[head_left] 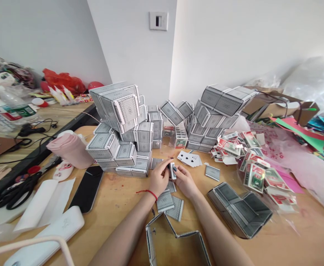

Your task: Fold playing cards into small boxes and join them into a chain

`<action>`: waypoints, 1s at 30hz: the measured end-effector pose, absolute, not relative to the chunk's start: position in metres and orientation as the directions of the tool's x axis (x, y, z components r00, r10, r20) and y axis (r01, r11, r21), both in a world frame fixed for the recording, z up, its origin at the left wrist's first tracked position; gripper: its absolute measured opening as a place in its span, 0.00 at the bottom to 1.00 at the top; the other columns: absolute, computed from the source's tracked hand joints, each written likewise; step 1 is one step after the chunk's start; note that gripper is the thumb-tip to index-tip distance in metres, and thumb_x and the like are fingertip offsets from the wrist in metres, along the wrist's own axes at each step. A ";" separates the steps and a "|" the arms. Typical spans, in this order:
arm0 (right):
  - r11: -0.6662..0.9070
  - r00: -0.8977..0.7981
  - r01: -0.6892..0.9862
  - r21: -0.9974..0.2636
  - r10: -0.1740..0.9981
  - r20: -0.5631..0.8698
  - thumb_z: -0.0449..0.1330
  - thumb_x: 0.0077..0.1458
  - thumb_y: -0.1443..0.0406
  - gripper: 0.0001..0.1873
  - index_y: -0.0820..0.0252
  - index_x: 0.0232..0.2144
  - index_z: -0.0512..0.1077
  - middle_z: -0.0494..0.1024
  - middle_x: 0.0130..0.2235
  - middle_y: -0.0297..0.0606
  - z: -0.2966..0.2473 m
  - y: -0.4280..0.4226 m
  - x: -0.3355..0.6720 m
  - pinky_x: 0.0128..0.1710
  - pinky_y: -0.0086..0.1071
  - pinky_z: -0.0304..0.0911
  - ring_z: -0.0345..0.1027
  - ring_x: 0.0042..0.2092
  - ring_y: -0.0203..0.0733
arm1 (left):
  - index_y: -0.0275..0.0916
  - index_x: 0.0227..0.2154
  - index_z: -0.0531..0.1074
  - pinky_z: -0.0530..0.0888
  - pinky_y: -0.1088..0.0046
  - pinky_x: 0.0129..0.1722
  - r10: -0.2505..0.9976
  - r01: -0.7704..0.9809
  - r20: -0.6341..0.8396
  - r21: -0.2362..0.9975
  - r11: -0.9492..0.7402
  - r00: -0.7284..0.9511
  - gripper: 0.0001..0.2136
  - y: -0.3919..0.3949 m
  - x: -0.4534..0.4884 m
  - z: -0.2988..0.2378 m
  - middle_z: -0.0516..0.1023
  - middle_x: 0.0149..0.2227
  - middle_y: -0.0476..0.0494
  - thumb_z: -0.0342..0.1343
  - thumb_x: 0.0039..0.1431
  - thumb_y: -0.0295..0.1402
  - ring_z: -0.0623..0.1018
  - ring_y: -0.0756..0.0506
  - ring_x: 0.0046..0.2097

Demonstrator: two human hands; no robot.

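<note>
My left hand (159, 178) and my right hand (184, 180) are close together at mid-table, fingers closed around a small folded playing card (173, 171) with a patterned back. The left fingers partly hide it. Below the hands lie several loose playing cards (174, 209), patterned backs up. Just beyond them rests a face-up spread of cards (189, 159), a spade card on top. One folded card (212, 172) lies right of my right hand. Between my forearms stands an open frame of joined cards (180, 235).
Stacked card boxes rise at the left (125, 107) and right (217, 107). A heart-like card box (241, 208) sits right of my arm. Opened card packs (254, 177) are heaped farther right. On the left are a phone (87, 189), pink cup (71, 149), scissors (23, 192) and white lamp base (49, 236).
</note>
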State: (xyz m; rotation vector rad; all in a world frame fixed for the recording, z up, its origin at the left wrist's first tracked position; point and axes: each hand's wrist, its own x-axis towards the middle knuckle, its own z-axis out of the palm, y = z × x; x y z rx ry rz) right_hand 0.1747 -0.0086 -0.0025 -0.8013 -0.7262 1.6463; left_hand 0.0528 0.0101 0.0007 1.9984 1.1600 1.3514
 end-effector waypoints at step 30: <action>0.141 0.320 -0.521 -0.842 0.946 -0.040 0.59 0.44 0.58 0.13 0.53 0.33 0.64 0.70 0.40 0.34 -0.013 0.002 0.188 0.29 0.33 0.65 0.67 0.37 0.39 | 0.37 0.34 0.68 0.72 0.74 0.34 0.872 0.419 0.476 0.819 -0.392 -0.115 0.08 0.013 0.053 -0.009 0.74 0.33 0.45 0.53 0.50 0.31 0.74 0.51 0.33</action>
